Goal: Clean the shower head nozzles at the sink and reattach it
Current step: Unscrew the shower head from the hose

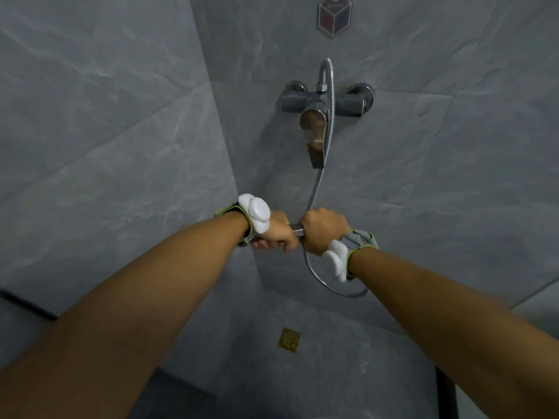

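Both my hands meet in front of the grey tiled wall, below the chrome mixer tap (325, 104). My left hand (276, 234) grips the shower head handle; most of the head is hidden under the fingers. A short chrome piece (295, 228), the handle end or hose nut, shows between the fists. My right hand (323, 229) is curled round that joint, where the hose meets the handle. The metal shower hose (330, 125) runs down from the tap into my right hand, then loops below my right wrist (338, 290).
A brass floor drain (289, 340) sits in the grey shower floor below my hands. A grey holder with a cube logo (334, 15) is fixed high on the wall. A dark frame edge (446, 394) stands at lower right, a dark threshold strip at lower left.
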